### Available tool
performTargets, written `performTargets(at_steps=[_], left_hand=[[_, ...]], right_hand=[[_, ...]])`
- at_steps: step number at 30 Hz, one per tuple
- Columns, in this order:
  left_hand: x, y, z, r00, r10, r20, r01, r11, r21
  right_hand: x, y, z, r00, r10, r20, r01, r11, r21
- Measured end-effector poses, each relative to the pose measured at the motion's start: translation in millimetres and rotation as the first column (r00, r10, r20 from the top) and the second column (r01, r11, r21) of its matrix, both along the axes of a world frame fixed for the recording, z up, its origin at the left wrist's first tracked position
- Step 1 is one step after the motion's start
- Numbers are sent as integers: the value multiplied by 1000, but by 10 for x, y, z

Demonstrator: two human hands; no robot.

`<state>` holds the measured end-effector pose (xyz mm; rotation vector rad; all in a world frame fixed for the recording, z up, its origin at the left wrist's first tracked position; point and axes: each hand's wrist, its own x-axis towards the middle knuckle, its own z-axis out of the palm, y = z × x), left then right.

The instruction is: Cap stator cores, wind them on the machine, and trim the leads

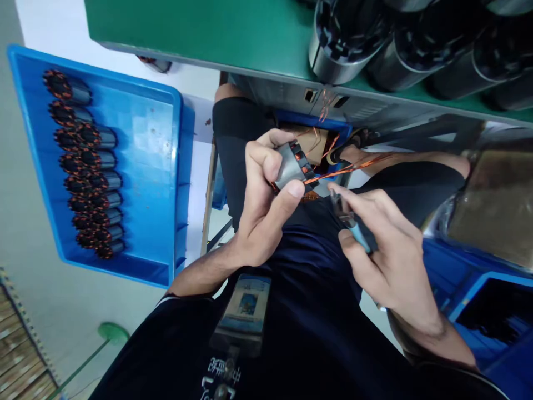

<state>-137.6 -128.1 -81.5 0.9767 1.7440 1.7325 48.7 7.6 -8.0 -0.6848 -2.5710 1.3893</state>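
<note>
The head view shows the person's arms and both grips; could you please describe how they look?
The left grip and right grip are ungloved hands. The forearms are uncovered; the dark left sleeve and right sleeve have thin pale edging. A glint near the right wrist is unclear.

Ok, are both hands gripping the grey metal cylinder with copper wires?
No, only the left hand grips the grey metal cylinder; the right hand, apart from it, holds a small light-blue-handled metal tool.

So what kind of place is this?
Probably a factory workshop: a blue tray holds rows of matching metal parts, metal cylinders stand on the green bench, and the right hand holds a small tool.
</note>
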Motion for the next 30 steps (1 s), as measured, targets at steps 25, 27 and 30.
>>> performTargets(at_steps=[25, 27, 30], left_hand=[[82, 10, 228, 974, 65, -217, -75, 996, -42], [92, 17, 131, 974, 72, -217, -86, 994, -60], [89, 97, -254, 970, 97, -221, -116, 990, -76]], right_hand=[[-54, 22, -166, 993, -17, -119, 23, 998, 52], [-110, 61, -297, 991, -25, -134, 35, 996, 77], [-248, 184, -634, 997, -35, -67, 37, 999, 20]])
